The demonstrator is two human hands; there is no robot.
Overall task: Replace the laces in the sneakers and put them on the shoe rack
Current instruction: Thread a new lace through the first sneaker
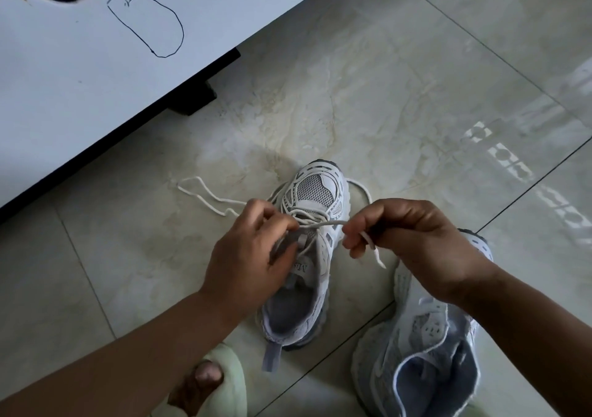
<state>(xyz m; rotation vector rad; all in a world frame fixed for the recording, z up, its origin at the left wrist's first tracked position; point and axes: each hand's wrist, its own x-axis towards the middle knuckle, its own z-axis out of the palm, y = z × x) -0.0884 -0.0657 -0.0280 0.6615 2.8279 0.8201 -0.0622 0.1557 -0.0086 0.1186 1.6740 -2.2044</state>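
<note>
A white and grey sneaker (315, 192) stands on the tiled floor, toe pointing away from me. A white lace (323, 223) runs through its lower eyelets. My left hand (253, 253) pinches the lace at the tongue, on the shoe's left side. My right hand (413, 243) pinches the other end, pulled taut to the right, with the tip hanging below the fingers. Loose lace (205, 197) lies on the floor to the left. A second sneaker (429, 352) lies at the lower right, partly under my right forearm.
A white cabinet panel (96, 64) with a drawn black outline fills the upper left, on dark feet. My foot in a pale green slipper (221, 381) is at the bottom. Glossy marble tiles (416, 96) extend to the right and beyond the shoe.
</note>
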